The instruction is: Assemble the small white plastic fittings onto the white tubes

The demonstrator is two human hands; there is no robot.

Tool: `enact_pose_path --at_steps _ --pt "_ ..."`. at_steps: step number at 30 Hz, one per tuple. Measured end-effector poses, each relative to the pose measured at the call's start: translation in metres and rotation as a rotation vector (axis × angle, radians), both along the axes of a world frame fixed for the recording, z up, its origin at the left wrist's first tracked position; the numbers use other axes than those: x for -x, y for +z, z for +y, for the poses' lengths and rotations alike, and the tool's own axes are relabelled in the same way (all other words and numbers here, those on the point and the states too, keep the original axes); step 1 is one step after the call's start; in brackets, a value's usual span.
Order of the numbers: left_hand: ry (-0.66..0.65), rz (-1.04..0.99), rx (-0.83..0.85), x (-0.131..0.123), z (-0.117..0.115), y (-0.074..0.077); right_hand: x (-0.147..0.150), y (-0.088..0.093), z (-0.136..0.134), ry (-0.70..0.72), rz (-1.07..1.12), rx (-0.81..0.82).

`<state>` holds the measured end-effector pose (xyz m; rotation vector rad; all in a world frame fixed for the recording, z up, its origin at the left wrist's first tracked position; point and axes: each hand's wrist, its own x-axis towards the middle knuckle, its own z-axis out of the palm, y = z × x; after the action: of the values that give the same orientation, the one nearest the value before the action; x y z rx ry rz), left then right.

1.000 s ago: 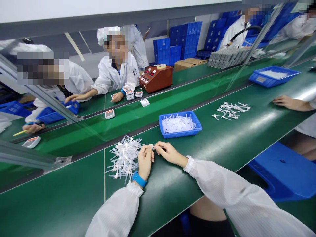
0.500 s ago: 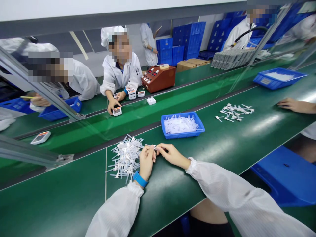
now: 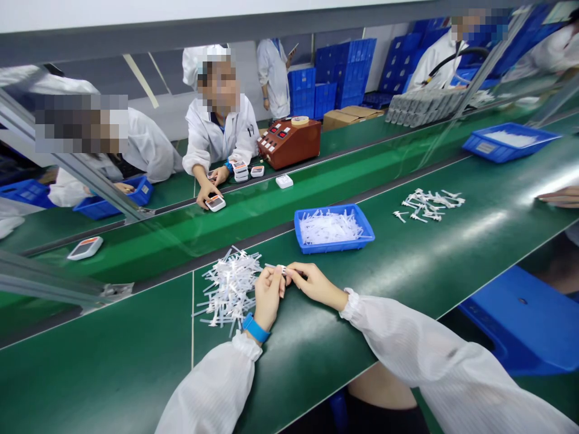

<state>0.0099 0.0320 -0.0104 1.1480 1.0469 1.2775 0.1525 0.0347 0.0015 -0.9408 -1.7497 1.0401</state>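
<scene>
My left hand [image 3: 268, 295], with a blue band at the wrist, pinches a small white plastic piece with a thin tube [image 3: 283, 269]. The fingertips of my right hand [image 3: 318, 285] are closed on the same piece from the right. Both hands are just above the green table [image 3: 325, 337], fingertips almost meeting. Beside my left hand lies a heap of white tube pieces [image 3: 231, 286]. Behind my right hand stands a blue tray [image 3: 335, 246] holding many clear-white slender parts. Fingers partly hide the held piece, so its exact kind is unclear.
Farther right lies a smaller group of white tube pieces [image 3: 429, 205], with a second blue tray [image 3: 484, 152] beyond. A neighbour's hand [image 3: 561, 197] rests at the right edge. Across the table runs a green conveyor [image 3: 316, 181] carrying white devices [image 3: 85, 248]. A metal post [image 3: 85, 163] stands left.
The white devices on the conveyor have shifted right. The neighbour's hand at right has drawn back toward the frame edge. My own hands look almost unchanged, still on the small piece.
</scene>
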Motion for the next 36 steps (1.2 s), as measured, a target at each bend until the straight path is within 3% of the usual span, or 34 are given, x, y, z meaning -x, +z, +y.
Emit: enact_pose_path --at_steps 21,31,36 --pt "-0.007 0.009 -0.029 -0.0003 -0.0002 0.0007 0.0002 -0.0042 0.0031 -0.024 0.004 0.007" --pt "-0.011 -0.053 0.02 0.0 0.0004 0.0001 -0.0061 -0.0022 0.0058 -0.25 0.055 -0.223" --pt "-0.002 -0.06 -0.016 0.0001 0.0007 -0.0009 -0.0063 -0.0022 0.0067 -0.234 0.092 -0.303"
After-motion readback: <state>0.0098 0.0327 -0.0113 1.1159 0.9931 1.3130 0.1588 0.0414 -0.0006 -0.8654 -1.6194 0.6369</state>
